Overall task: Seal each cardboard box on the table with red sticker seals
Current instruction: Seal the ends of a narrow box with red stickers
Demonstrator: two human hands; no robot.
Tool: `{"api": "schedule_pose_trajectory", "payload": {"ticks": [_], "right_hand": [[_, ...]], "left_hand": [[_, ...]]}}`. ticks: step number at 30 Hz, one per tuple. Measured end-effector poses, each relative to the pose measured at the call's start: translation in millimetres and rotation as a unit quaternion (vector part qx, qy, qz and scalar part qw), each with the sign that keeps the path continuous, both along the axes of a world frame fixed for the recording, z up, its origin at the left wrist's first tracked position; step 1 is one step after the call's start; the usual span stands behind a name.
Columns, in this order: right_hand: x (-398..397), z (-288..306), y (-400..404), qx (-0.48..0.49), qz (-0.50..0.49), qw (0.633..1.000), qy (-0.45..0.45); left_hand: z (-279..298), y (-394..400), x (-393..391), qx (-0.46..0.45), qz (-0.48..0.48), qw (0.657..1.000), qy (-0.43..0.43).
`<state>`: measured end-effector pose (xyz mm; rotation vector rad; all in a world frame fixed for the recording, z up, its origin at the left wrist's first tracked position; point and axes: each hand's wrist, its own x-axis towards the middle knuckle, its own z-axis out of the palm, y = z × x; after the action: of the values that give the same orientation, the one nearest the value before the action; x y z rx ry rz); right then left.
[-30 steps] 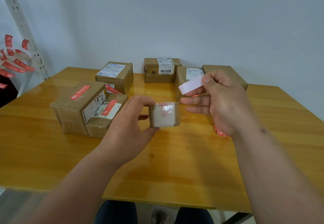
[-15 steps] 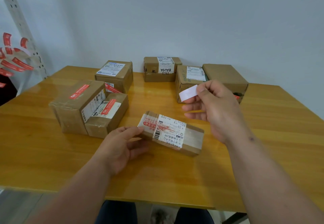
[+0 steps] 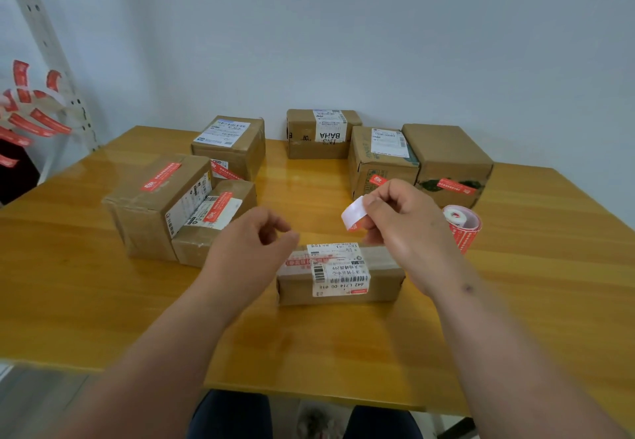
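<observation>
A small flat cardboard box (image 3: 381,275) with a white shipping label and a faint red strip lies on the table in front of me. My right hand (image 3: 405,229) hovers just above its far edge and pinches a sticker seal (image 3: 354,213), white backing toward me, red showing at its lower end. My left hand (image 3: 251,249) hangs to the left of the box with loosely curled fingers, holding nothing and not touching it. A roll of red sticker seals (image 3: 462,225) stands to the right of my right hand.
Several other cardboard boxes stand on the wooden table (image 3: 86,284): two at the left (image 3: 154,208) with red seals, one behind them (image 3: 230,143), one at the back (image 3: 319,133), two at the back right (image 3: 446,160). Used sticker strips (image 3: 27,115) hang on a rack at far left.
The small box went from my left hand down onto the table and turned square to me. My left hand let go and lifted off it. My right hand brought the sticker lower.
</observation>
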<state>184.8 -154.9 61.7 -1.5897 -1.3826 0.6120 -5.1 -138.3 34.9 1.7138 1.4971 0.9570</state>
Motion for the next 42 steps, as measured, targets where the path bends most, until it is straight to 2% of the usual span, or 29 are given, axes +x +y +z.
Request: {"api": "schedule_pose_trajectory", "payload": {"ticks": [2,5,9,13,17,25,28,31,36,42], "right_hand": [[-5.9,0.4,-1.5,0.006,0.008,0.999,-0.038],[-13.7,-0.4,-4.6,0.028,0.036,0.995,-0.086],[-20.5,-3.0,-11.5,0.031,0.092,0.987,-0.131],[-22.5,-8.5,-14.4,0.034,0.115,0.973,-0.197],[-21.7,-10.7,-14.0,0.03,0.12,0.973,-0.193],[-15.2,-2.8,-19.4,-0.047,0.2,0.957,-0.204],[-14.1,-6.9,-17.8,0.01,0.111,0.985,-0.132],[-12.1,-10.4,-12.3,0.049,0.036,0.993,-0.104],[-11.0,-11.6,-6.5,0.035,0.032,0.991,-0.123],[-6.7,-12.8,-6.5,-0.01,0.047,0.996,-0.074]], "left_hand": [[9.2,-5.8,11.1,-0.008,-0.041,0.995,-0.085],[11.4,-7.9,23.2,-0.051,-0.075,0.982,-0.165],[7.2,-6.0,27.2,-0.124,-0.089,0.948,-0.279],[4.0,-5.7,25.6,-0.154,-0.104,0.931,-0.314],[2.8,-3.5,22.1,-0.17,-0.088,0.921,-0.339],[3.1,2.7,15.9,-0.163,-0.041,0.93,-0.326],[6.3,5.2,12.6,-0.149,-0.033,0.943,-0.295],[9.3,5.6,10.6,-0.13,-0.036,0.958,-0.251],[12.8,5.5,10.4,-0.111,-0.048,0.974,-0.194],[12.7,8.1,6.4,-0.142,-0.073,0.971,-0.177]]}}
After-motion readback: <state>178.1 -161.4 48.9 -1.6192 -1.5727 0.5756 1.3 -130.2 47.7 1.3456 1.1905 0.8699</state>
